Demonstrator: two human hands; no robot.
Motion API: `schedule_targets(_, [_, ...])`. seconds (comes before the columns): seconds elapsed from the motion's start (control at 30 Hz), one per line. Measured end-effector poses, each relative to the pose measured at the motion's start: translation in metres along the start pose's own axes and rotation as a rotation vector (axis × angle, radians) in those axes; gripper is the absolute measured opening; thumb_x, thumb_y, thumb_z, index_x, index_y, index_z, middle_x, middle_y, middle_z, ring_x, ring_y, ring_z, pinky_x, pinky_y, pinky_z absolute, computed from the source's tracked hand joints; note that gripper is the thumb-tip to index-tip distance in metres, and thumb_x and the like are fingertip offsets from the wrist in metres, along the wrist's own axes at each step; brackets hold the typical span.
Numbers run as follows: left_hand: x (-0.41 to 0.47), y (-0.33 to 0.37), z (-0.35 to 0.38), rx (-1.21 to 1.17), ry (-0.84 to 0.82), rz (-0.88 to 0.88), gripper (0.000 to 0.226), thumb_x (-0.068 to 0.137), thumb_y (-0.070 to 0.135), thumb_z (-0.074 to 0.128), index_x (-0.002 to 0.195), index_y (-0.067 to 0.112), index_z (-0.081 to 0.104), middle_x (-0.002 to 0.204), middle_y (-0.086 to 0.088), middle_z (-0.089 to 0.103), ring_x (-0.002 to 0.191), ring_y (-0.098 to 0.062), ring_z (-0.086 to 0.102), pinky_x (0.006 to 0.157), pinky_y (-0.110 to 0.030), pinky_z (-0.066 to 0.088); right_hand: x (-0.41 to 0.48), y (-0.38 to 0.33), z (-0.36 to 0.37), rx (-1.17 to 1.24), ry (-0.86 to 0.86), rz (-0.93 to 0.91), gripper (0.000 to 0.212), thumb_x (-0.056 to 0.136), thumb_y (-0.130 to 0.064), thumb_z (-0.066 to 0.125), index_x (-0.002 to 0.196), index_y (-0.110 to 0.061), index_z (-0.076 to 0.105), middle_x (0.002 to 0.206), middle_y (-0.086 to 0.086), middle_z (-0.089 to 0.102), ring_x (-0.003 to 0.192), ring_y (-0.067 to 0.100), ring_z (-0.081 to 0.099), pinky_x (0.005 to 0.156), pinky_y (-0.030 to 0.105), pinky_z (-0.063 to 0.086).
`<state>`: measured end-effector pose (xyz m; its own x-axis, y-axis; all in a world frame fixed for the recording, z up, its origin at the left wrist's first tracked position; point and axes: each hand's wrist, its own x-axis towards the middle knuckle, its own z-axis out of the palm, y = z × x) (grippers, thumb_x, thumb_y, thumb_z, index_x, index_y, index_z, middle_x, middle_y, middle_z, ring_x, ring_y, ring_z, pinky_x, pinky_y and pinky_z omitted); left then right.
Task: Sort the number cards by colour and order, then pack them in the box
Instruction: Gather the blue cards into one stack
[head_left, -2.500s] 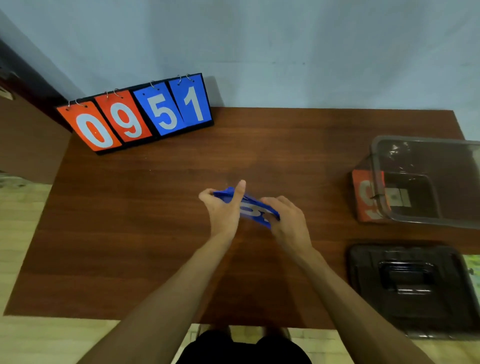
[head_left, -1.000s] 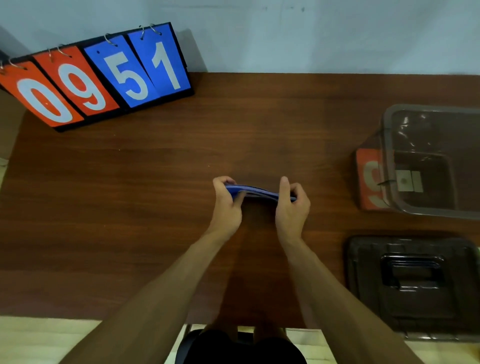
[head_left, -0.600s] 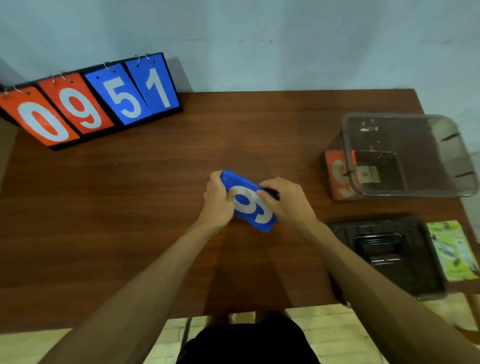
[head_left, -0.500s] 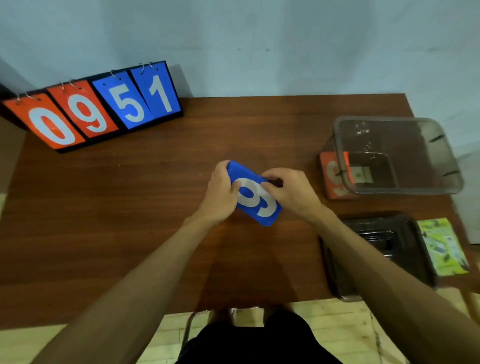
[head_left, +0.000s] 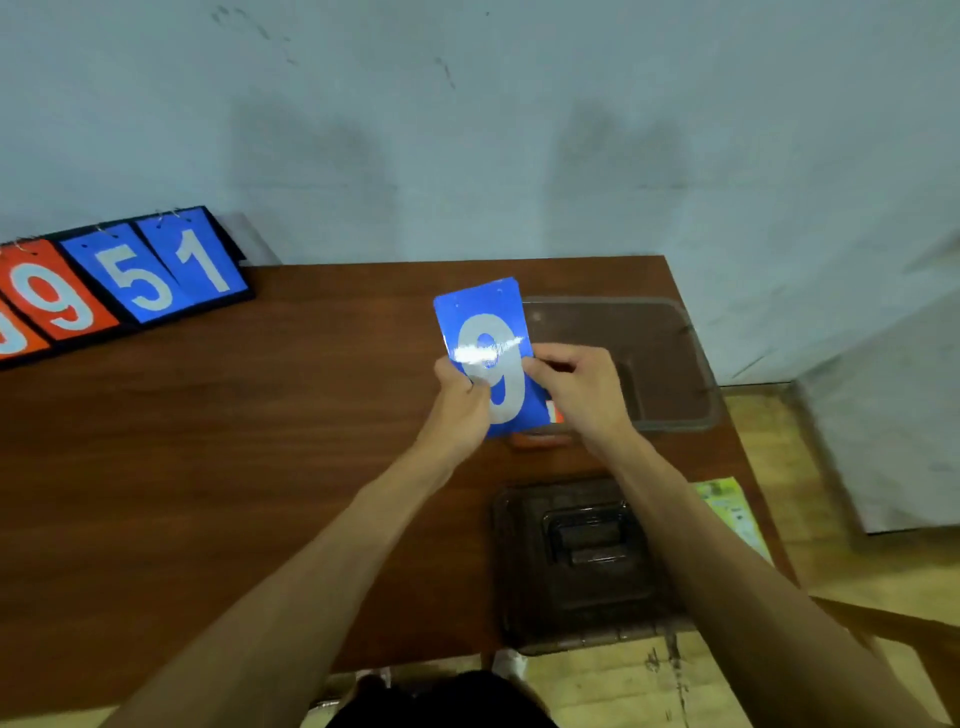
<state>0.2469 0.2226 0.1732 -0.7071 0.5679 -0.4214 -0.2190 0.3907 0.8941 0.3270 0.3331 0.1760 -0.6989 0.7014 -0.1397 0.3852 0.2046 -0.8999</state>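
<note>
Both my hands hold a stack of blue number cards (head_left: 483, 332), its top card showing a white 9, lifted upright above the table. My left hand (head_left: 460, 402) grips its lower left edge and my right hand (head_left: 582, 389) grips its lower right edge. The clear plastic box (head_left: 670, 358) stands just right of the stack, partly hidden behind my right hand. A sliver of orange cards (head_left: 540, 440) shows beneath the blue stack beside the box.
A flip scoreboard (head_left: 130, 280) with orange and blue digits leans at the back left of the brown table (head_left: 234, 441). The dark box lid (head_left: 587, 556) lies near the front right edge. A green leaflet (head_left: 730, 512) lies at the table's right edge.
The blue stack has been lifted and turned upright, moving right toward the box. My view has swung to the right, so the scoreboard sits further left.
</note>
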Motion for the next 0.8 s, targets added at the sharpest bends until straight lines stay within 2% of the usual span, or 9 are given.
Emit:
schedule_targets(0.07, [0.0, 0.003, 0.034, 0.09, -0.014, 0.057, 0.021, 0.1, 0.01, 0.036, 0.118, 0.016, 0.026, 0.116, 0.001, 0.042, 0.098, -0.011, 0.043, 0.066, -0.015, 0.04, 0.008, 0.014, -0.039, -0.111, -0.029, 0.036, 0.016, 0.087, -0.017, 0.066, 0.099, -0.012, 0.075, 0.094, 0.003, 0.075, 0.084, 0.013, 0.07, 0.074, 0.035, 0.058])
schedule_targets(0.17, [0.008, 0.008, 0.072, 0.14, -0.057, 0.129, 0.037, 0.1, 0.01, 0.039, 0.135, 0.009, 0.028, 0.128, 0.001, 0.042, 0.113, -0.011, 0.044, 0.089, -0.02, 0.039, 0.023, 0.034, -0.084, 0.001, -0.065, 0.15, 0.018, 0.085, -0.017, 0.069, 0.1, -0.009, 0.074, 0.097, 0.004, 0.075, 0.08, 0.012, 0.071, 0.067, 0.028, 0.059])
schedule_targets(0.23, [0.02, 0.008, 0.084, 0.194, -0.068, 0.169, 0.033, 0.099, 0.013, 0.042, 0.132, 0.012, 0.043, 0.126, 0.001, 0.047, 0.117, -0.014, 0.048, 0.091, -0.025, 0.043, 0.031, 0.048, -0.105, 0.119, -0.032, 0.211, 0.023, 0.084, -0.017, 0.07, 0.104, -0.005, 0.072, 0.102, 0.007, 0.073, 0.085, 0.015, 0.071, 0.067, 0.028, 0.059])
schedule_targets(0.3, [0.031, 0.005, 0.085, 0.326, 0.047, 0.203, 0.03, 0.098, 0.014, 0.044, 0.125, 0.016, 0.056, 0.122, -0.004, 0.046, 0.12, -0.017, 0.043, 0.094, -0.024, 0.041, 0.042, 0.064, -0.124, 0.101, 0.031, 0.255, 0.026, 0.084, -0.019, 0.07, 0.107, -0.005, 0.07, 0.104, 0.006, 0.072, 0.087, 0.016, 0.07, 0.07, 0.03, 0.058])
schedule_targets(0.37, [0.038, 0.0, 0.081, 0.406, 0.214, 0.162, 0.032, 0.097, 0.015, 0.044, 0.128, 0.02, 0.054, 0.126, -0.007, 0.039, 0.124, -0.018, 0.034, 0.097, -0.021, 0.032, 0.053, 0.079, -0.136, -0.023, 0.062, 0.287, 0.029, 0.085, -0.022, 0.07, 0.109, -0.005, 0.069, 0.106, 0.005, 0.07, 0.088, 0.015, 0.068, 0.072, 0.03, 0.058])
schedule_targets(0.43, [0.043, -0.006, 0.079, 0.387, 0.298, 0.1, 0.035, 0.097, 0.016, 0.046, 0.132, 0.02, 0.049, 0.133, -0.007, 0.033, 0.128, -0.02, 0.031, 0.097, -0.022, 0.028, 0.063, 0.093, -0.139, -0.251, 0.044, 0.286, 0.031, 0.085, -0.024, 0.069, 0.11, -0.005, 0.069, 0.11, 0.006, 0.07, 0.094, 0.018, 0.067, 0.079, 0.031, 0.057])
schedule_targets(0.53, [0.048, -0.014, 0.078, 0.342, 0.306, 0.065, 0.039, 0.097, 0.014, 0.046, 0.136, 0.019, 0.044, 0.136, -0.006, 0.031, 0.13, -0.02, 0.033, 0.099, -0.026, 0.032, 0.074, 0.109, -0.13, -0.481, -0.036, 0.29, 0.033, 0.086, -0.026, 0.068, 0.109, -0.003, 0.068, 0.11, 0.011, 0.07, 0.098, 0.02, 0.067, 0.076, 0.029, 0.054])
schedule_targets(0.63, [0.054, -0.019, 0.076, 0.282, 0.322, 0.067, 0.04, 0.098, 0.01, 0.044, 0.138, 0.017, 0.042, 0.136, -0.005, 0.034, 0.124, -0.016, 0.042, 0.09, -0.018, 0.037, 0.087, 0.119, -0.114, -0.553, -0.088, 0.379, 0.033, 0.086, -0.025, 0.068, 0.109, -0.002, 0.063, 0.112, 0.014, 0.068, 0.097, 0.023, 0.067, 0.067, 0.028, 0.053])
schedule_targets(0.8, [0.055, -0.027, 0.071, 0.219, 0.308, 0.158, 0.039, 0.098, 0.008, 0.045, 0.137, 0.012, 0.043, 0.129, -0.007, 0.037, 0.115, -0.011, 0.046, 0.085, -0.012, 0.04, 0.101, 0.122, -0.099, -0.848, -0.152, 0.361, 0.01, 0.091, -0.011, 0.058, 0.094, -0.002, 0.056, 0.09, 0.013, 0.063, 0.071, 0.019, 0.06, 0.062, 0.027, 0.051])
